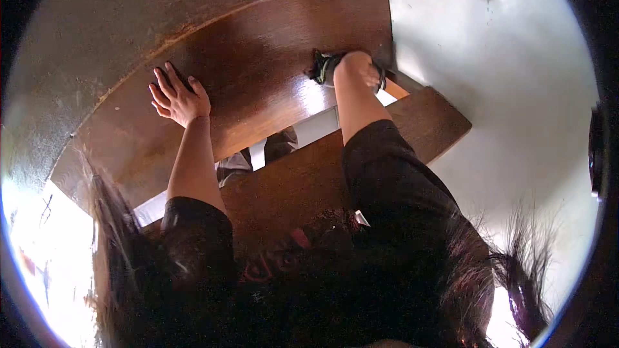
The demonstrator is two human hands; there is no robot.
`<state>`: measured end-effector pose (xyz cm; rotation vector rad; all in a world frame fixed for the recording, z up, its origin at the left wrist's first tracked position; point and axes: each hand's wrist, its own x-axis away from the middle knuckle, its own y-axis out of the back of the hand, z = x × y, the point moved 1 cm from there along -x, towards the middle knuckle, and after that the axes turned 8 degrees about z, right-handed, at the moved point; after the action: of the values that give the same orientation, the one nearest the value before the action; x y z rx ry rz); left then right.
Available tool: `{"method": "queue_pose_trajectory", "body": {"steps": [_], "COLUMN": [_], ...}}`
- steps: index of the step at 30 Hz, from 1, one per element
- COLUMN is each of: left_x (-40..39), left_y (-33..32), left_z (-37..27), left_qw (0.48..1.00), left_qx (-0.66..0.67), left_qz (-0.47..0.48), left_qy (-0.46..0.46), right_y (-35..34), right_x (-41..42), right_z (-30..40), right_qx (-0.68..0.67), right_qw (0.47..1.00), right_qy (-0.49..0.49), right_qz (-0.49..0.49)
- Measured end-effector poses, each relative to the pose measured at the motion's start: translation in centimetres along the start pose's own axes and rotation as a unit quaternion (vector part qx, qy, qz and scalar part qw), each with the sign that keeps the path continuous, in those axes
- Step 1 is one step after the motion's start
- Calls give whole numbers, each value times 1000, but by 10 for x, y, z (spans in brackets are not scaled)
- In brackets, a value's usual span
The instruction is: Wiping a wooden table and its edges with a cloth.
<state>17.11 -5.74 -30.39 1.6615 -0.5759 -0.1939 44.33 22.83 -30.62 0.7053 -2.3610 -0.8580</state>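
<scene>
My left hand (pixel 181 99) lies palm down with its fingers spread on a glossy brown wooden tabletop (pixel 251 53). It holds nothing. Farther right, my right hand (pixel 360 67) is bent over a bunched dark cloth (pixel 323 68) near the tabletop's right end. Greenish patches show on the cloth's left side. My wrist and hand cover much of the cloth, and the fingers are partly blurred. Light reflects off the wood just below the cloth.
A brown wooden bench (pixel 285 193) runs along the near side. Dark fabric, perhaps trouser legs (pixel 280 144), shows through the gap between bench and tabletop. A grey-brown wall (pixel 121 14) borders the far edge; a pale wall (pixel 503 87) stands at right.
</scene>
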Motion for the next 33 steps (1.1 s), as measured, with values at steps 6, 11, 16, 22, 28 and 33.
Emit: {"method": "queue_pose_trajectory", "body": {"steps": [6,11,16,22,28,33], "left_x": [0,0,0,1,-3,0], "left_y": [0,-2,-2,-1,-2,-2], "left_z": [0,1,1,1,3,3], "left_qw": [1000,1000,1000,1000,999,999], "left_qx": [10,9,0,-12,42,-35], "left_qz": [-16,-11,-9,-9,-4,10], "left_qy": [-9,3,8,4,-6,5], "right_y": [43,15,48,31,-29,25], "right_x": [92,86,-27,101,254,122], "right_z": [62,18,6,47,45,56], "right_qx": [-242,-85,-332,-234,-163,-133], "right_qw": [739,469,829,716,371,589], "right_qy": [567,859,370,640,902,794], "right_qz": [-272,-187,-256,-152,-149,-70]}}
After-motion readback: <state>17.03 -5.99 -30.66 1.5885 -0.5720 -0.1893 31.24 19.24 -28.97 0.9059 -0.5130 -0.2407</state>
